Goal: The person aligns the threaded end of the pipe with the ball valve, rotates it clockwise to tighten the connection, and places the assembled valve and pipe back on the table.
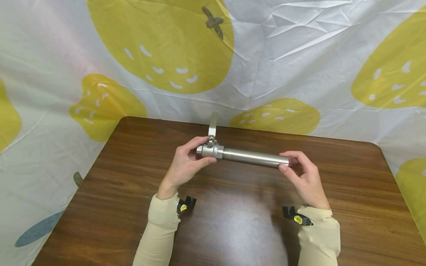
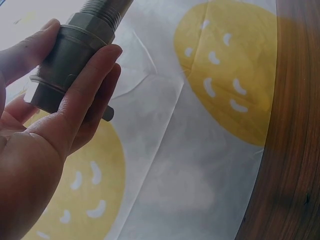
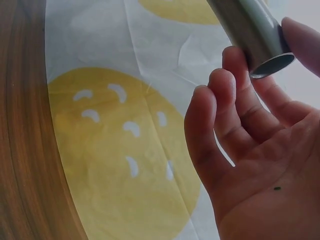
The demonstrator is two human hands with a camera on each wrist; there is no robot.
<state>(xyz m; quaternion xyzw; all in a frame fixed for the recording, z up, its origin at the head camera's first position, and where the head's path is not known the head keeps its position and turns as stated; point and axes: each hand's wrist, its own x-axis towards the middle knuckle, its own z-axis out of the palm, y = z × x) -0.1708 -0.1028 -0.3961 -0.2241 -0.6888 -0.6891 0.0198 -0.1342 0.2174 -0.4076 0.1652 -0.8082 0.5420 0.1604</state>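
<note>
Above the table, both hands hold one joined metal piece: a ball valve (image 1: pixel 209 150) with a steel pipe (image 1: pixel 251 156) running to the right from it. My left hand (image 1: pixel 186 162) grips the valve body, thumb on the near side and fingers behind it. The valve's flat lever handle (image 1: pixel 213 125) points away toward the back. At the pipe's far right end, my right hand (image 1: pixel 304 179) pinches it between thumb and fingers. Threads (image 2: pixel 102 12) show beside the valve's hex end in the left wrist view. The right wrist view shows the pipe's open round end (image 3: pixel 272 65).
Beneath the hands lies a brown wood-grain table (image 1: pixel 123 192) with rounded back corners. A white cloth (image 1: pixel 253 55) printed with yellow fruit hangs behind it and along both sides. Each wrist wears a small black camera strap (image 1: pixel 297 218) over a cream sleeve.
</note>
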